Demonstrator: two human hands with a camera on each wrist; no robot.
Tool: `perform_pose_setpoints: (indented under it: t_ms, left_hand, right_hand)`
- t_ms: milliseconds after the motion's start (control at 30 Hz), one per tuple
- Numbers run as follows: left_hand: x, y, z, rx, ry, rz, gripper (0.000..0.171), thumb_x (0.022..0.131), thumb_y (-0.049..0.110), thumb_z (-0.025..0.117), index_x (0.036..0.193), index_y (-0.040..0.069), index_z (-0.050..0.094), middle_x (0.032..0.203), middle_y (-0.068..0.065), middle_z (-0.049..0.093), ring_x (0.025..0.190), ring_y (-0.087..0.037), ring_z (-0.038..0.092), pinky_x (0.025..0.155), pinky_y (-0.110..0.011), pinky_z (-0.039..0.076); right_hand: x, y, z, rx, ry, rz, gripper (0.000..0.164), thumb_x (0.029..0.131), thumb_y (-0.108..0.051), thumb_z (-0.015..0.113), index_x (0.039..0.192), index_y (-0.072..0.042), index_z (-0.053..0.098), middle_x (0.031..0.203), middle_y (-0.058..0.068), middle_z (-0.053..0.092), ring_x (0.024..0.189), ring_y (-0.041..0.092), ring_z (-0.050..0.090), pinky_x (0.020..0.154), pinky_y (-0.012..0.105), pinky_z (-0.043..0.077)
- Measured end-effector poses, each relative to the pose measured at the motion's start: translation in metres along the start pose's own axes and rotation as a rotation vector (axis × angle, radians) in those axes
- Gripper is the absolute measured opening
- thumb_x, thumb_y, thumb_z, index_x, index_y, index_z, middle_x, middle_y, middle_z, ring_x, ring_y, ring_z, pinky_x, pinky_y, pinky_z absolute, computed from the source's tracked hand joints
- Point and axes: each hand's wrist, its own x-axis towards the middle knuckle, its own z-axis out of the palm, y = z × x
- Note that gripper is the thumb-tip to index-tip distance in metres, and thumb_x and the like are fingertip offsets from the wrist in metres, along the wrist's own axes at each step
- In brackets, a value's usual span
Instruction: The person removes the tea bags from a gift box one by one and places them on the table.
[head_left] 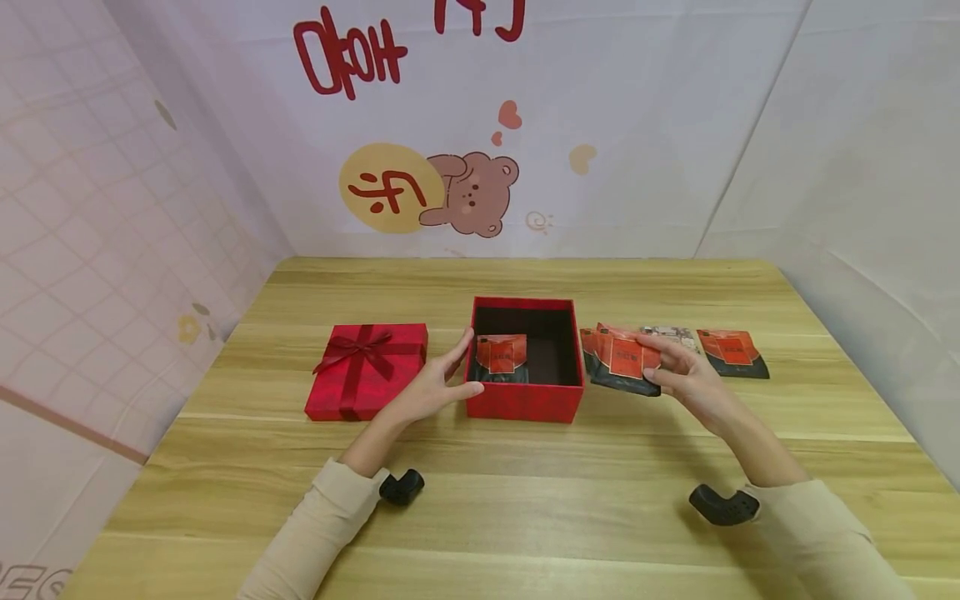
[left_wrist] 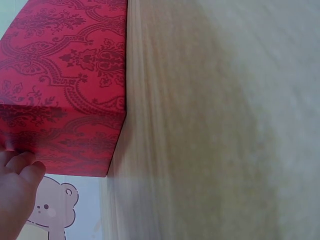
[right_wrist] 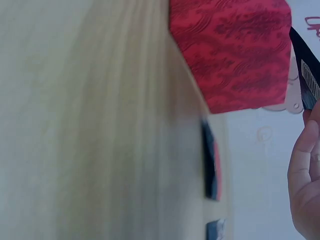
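Note:
An uncovered red box [head_left: 525, 403] with a dark inside stands mid-table. In it, a red-and-black pouch [head_left: 501, 357] leans at the left. My left hand [head_left: 431, 385] rests against the box's left side, thumb by the front rim; the left wrist view shows its fingertips touching the patterned wall. Right of the box, my right hand [head_left: 693, 385] pinches a similar red-and-black pouch [head_left: 625, 358] by its right edge, above the table. The right wrist view shows this pouch's dark back [right_wrist: 309, 75] with a barcode.
Behind the held pouch lies another red-and-black pouch [head_left: 588, 340], partly hidden. A greyish patterned packet [head_left: 672, 337] and a further red-and-black pouch [head_left: 733, 353] lie to the right. The red lid [head_left: 363, 375] with a ribbon bow lies left of the box.

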Motion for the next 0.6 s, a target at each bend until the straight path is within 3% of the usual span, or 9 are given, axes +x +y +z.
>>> perform_pose_setpoints:
  t_ms: [100, 200, 267, 467, 600]
  left_hand:
    - [0.000, 0.000, 0.000, 0.004, 0.002, 0.000, 0.078, 0.089, 0.011, 0.059, 0.145, 0.000, 0.007, 0.152, -0.014, 0.007, 0.137, -0.030, 0.015, 0.108, -0.043, 0.022]
    - [0.000, -0.001, 0.000, 0.006, 0.003, -0.002, 0.078, 0.089, 0.011, 0.059, 0.145, 0.001, 0.007, 0.152, -0.014, 0.007, 0.137, -0.030, 0.015, 0.108, -0.043, 0.023]
    - [-0.001, -0.001, 0.000, 0.003, 0.003, -0.004, 0.078, 0.089, 0.011, 0.059, 0.146, 0.001, 0.007, 0.152, -0.014, 0.007, 0.137, -0.030, 0.015, 0.108, -0.044, 0.023]
    - [0.000, -0.003, 0.000, -0.005, 0.001, -0.004, 0.078, 0.089, 0.011, 0.059, 0.146, 0.001, 0.006, 0.152, -0.013, 0.006, 0.137, -0.030, 0.014, 0.108, -0.043, 0.022]
    - [0.000, -0.003, 0.000, 0.003, 0.001, -0.001, 0.078, 0.089, 0.011, 0.058, 0.146, 0.002, 0.006, 0.152, -0.012, 0.006, 0.137, -0.029, 0.014, 0.108, -0.043, 0.022]
  right_hand:
    - [-0.003, 0.006, -0.004, -0.056, 0.008, 0.053, 0.052, 0.092, -0.007, 0.052, 0.141, -0.011, 0.034, 0.123, -0.017, 0.047, 0.101, -0.002, 0.051, 0.078, 0.017, 0.045]
    - [-0.005, 0.014, -0.007, -0.143, 0.022, 0.112, 0.056, 0.092, -0.014, 0.054, 0.142, -0.009, 0.031, 0.139, 0.000, 0.037, 0.102, -0.004, 0.050, 0.079, 0.019, 0.045]
    - [-0.005, 0.019, -0.007, -0.176, 0.032, 0.145, 0.056, 0.091, -0.016, 0.055, 0.142, -0.009, 0.032, 0.139, 0.007, 0.037, 0.095, -0.002, 0.051, 0.074, 0.021, 0.046]
    - [-0.005, 0.031, -0.004, -0.269, 0.018, 0.164, 0.057, 0.089, -0.017, 0.059, 0.140, -0.004, 0.035, 0.127, -0.001, 0.050, 0.090, 0.002, 0.053, 0.067, 0.026, 0.047]
    - [-0.006, 0.034, -0.003, -0.317, -0.002, 0.168, 0.058, 0.089, -0.017, 0.059, 0.139, -0.002, 0.035, 0.138, 0.020, 0.038, 0.095, 0.002, 0.055, 0.074, 0.024, 0.046]
